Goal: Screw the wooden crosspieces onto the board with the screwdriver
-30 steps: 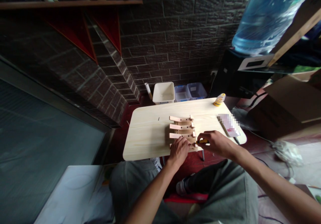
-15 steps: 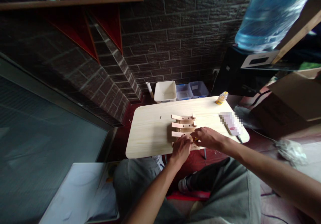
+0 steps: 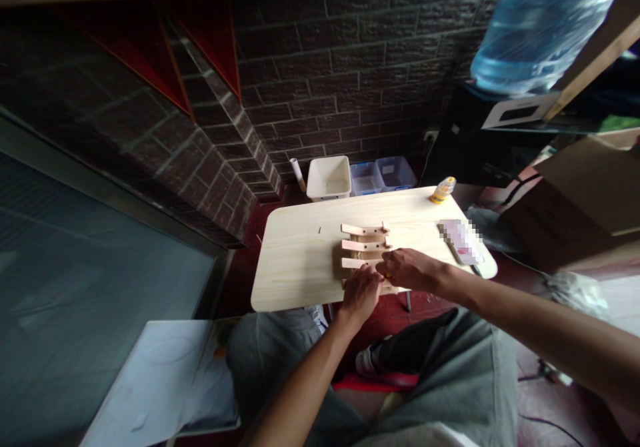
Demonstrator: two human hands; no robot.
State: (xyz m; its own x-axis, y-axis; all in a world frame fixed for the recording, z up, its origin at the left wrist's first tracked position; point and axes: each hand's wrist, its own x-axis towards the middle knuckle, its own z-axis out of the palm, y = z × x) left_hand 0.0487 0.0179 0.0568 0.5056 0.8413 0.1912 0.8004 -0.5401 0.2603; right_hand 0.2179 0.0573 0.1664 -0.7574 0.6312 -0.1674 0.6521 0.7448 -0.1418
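Observation:
A pale wooden slatted rack, with several curved slats and dark holes, lies at the near side of the small table. My left hand is closed on its near end, fingertips by the nearest slats. Beside it, my right hand is closed in a pinch around a small yellow object, mostly covered by the fingers, so its kind cannot be made out. The two hands' fingertips meet over the rack and hide its near right part.
On the table are a small dark screw-like piece, a clear bottle with yellow and a flat blurred-out item. Bins stand behind, against the brick wall. A water dispenser is at right, a white board at lower left.
My right hand has turned slightly and shifted a little left, covering more of the yellow object. My left hand keeps its place on the rack. The whole view has moved slightly.

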